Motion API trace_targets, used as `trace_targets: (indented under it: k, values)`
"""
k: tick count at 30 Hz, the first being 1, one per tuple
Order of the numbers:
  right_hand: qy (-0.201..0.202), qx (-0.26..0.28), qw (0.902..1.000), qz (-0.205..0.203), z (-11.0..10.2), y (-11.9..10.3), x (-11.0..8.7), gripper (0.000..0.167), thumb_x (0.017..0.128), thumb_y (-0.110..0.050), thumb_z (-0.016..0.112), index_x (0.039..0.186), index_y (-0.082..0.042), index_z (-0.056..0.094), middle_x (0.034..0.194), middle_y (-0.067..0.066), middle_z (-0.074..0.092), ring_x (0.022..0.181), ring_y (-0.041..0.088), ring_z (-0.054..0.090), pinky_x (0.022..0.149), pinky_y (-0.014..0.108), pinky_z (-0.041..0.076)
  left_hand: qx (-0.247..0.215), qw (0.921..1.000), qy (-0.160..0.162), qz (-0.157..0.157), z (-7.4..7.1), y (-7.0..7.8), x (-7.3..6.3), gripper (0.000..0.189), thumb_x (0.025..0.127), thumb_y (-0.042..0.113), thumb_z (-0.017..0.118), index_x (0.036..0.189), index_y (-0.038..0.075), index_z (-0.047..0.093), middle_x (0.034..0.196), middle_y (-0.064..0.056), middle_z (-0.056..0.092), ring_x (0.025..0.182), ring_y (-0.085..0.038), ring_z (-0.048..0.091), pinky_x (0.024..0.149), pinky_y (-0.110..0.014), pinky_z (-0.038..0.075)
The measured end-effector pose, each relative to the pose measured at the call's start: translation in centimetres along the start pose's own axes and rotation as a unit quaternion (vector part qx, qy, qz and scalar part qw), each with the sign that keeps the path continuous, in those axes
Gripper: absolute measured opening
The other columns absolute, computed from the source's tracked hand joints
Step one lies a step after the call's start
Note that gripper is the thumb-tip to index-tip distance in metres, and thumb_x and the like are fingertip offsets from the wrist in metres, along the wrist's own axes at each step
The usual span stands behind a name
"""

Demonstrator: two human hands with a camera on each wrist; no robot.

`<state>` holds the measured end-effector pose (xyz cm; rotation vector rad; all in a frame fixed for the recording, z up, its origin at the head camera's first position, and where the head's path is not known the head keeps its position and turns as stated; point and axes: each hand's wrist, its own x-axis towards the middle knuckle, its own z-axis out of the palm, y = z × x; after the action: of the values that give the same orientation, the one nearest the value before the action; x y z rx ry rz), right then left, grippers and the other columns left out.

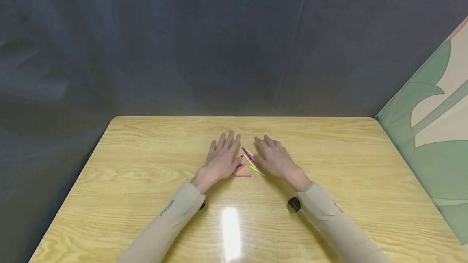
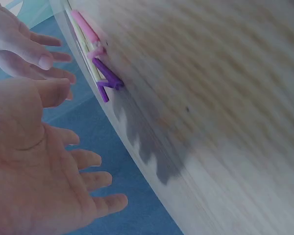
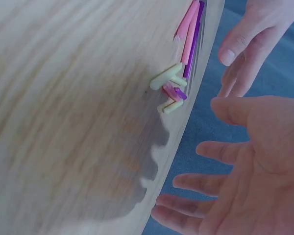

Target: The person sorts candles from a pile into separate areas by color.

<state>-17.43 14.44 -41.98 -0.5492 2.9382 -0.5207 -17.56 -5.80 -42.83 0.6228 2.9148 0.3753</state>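
Observation:
Thin pink, purple and pale yellow sticks lie in a loose, crossed pile at the middle of the table. In the head view a pink stick (image 1: 243,175) lies nearest me, a purple stick (image 1: 246,153) farthest, and a yellow stick (image 1: 258,170) slants to the right. My left hand (image 1: 221,159) is palm down on the pile's left, fingers straight and spread. On the other side is my right hand (image 1: 275,159), also palm down with its fingers extended. Both wrist views show the palms raised above the tabletop, casting shadows, with nothing held.
The wooden table (image 1: 146,149) reaches a dark curtain (image 1: 234,44) at its back and left. A green and white patterned panel (image 1: 435,133) borders the right side. Light glares on the tabletop near the front.

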Motion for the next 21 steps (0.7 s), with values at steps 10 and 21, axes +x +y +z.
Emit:
trace_targets:
  k: [10, 21]
  values:
    - [0.033, 0.002, 0.9993, -0.019, 0.0, -0.3, -0.3, 0.051, 0.091, -0.018, 0.065, 0.135, 0.002, 0.05, 0.128, 0.03, 0.049, 0.111, 0.046, 0.049, 0.088, 0.056, 0.047, 0.001, 1.0, -0.001, 0.006, 0.2, 0.9, -0.3, 0.066, 0.101, 0.037, 0.045, 0.155, 0.014, 0.015, 0.158, -0.019, 0.006, 0.144, -0.04, 0.006, 0.112, -0.057, 0.01]
    - [0.01, 0.037, 0.9991, -0.016, 0.4, -0.8, -0.8, 0.044, 0.091, -0.016, 0.065, 0.129, 0.005, 0.054, 0.113, 0.025, 0.055, 0.096, 0.037, 0.055, 0.08, 0.047, 0.051, 0.015, 0.999, 0.041, 0.013, 0.3, 1.4, 0.0, 0.058, 0.099, 0.027, 0.055, 0.149, 0.008, 0.033, 0.15, -0.027, 0.028, 0.137, -0.042, 0.029, 0.108, -0.054, 0.028]
